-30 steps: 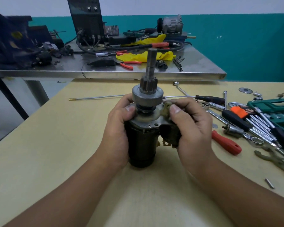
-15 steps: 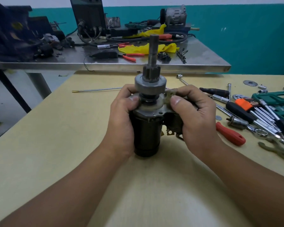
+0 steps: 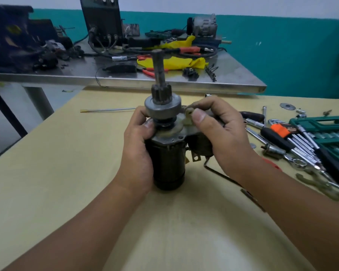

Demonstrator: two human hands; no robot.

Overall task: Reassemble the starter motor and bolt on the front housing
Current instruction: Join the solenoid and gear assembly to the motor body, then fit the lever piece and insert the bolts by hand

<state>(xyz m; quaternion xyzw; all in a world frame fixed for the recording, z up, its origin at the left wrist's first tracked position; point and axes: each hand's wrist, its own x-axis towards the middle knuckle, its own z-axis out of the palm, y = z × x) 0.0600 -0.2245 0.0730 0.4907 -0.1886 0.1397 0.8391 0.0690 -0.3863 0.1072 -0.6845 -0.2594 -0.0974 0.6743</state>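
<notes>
This is a repair workshop. Wrenches (image 3: 299, 141) and a green socket case (image 3: 325, 132) lie on a yellow table (image 3: 57, 163). Behind, a steel bench (image 3: 164, 80) carries cables (image 3: 184, 52), pliers (image 3: 151, 72) and an alternator (image 3: 204, 26).

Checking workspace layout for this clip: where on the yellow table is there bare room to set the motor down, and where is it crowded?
Bare table lies left of the left hand gripping the starter motor, below the thin rod. Also bare between the forearms. Crowded right of the right hand: hex keys, socket case, wrenches.
</notes>
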